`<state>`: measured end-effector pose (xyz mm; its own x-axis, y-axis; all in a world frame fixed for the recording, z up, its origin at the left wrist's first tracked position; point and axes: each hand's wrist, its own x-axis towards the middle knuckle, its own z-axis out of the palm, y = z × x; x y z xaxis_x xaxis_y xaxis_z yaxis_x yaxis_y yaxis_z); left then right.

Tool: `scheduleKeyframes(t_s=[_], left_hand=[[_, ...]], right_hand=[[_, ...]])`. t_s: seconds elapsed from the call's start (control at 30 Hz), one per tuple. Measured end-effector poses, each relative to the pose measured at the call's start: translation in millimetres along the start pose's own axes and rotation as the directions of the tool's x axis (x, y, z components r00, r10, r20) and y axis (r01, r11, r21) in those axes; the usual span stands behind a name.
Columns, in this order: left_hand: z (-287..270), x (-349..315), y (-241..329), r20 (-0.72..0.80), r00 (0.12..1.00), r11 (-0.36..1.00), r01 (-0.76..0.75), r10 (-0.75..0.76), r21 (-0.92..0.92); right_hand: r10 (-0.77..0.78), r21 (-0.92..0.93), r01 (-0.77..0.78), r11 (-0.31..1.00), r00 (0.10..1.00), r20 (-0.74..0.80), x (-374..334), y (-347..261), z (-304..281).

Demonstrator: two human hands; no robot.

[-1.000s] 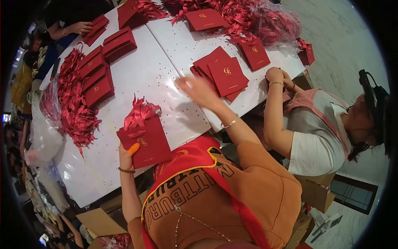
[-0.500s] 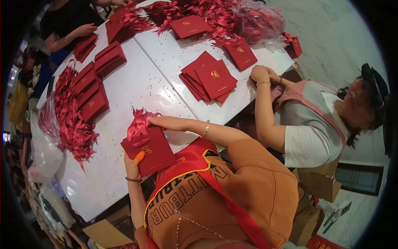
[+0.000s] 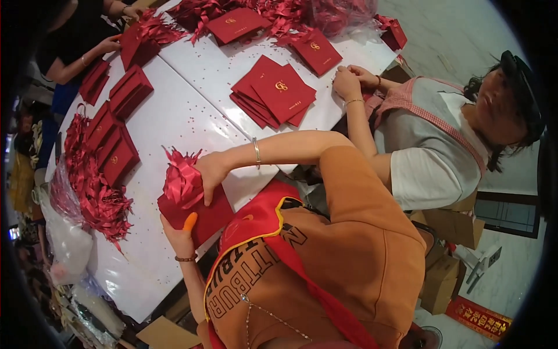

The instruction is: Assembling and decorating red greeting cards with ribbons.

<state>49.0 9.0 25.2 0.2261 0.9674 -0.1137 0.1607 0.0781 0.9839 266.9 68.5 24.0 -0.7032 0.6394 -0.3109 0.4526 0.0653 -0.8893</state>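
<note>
My left hand (image 3: 177, 235) grips the lower left side of a stack of red paper gift bags (image 3: 214, 214), with an orange cover on its thumb. At the stack's upper right edge, my right hand (image 3: 213, 173) closes on the bags, thumb in front and the other fingers mostly hidden. Shiny red ribbon handles (image 3: 183, 181) bunch up over the top of this stack, beside my right hand. Flat red bags (image 3: 283, 92) lie fanned in a pile on the white table (image 3: 192, 125), beyond my right forearm.
Folded red bags (image 3: 119, 154) stand along the table's left side, beside a heap of red ribbons (image 3: 102, 189). More ribbons and a clear plastic bag (image 3: 346, 17) lie at the far edge. One co-worker (image 3: 436, 139) sits at right; another person's hand (image 3: 107, 45) is far left.
My right hand has shifted from the ribbons' edge down over the bags' front, its thumb now pointing down. The ribbons hang lower over the bag front. The whole view has shifted slightly.
</note>
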Motion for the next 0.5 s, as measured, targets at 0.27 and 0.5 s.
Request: scheduleKeyframes(t_s=[0.27, 0.5], left_hand=[[-25, 3, -166, 0.094, 0.812, 0.590, -0.492, 0.576, 0.640], [1, 13, -87, -0.121, 0.975, 0.980, -0.194, 0.188, -0.039]], right_hand=[[-0.585, -0.712, 0.213, 0.669, 0.741, -0.329, 6, -16, 30], [-0.081, -0.680, -0.060, 0.730, 0.982, -0.173, -2, -17, 15]])
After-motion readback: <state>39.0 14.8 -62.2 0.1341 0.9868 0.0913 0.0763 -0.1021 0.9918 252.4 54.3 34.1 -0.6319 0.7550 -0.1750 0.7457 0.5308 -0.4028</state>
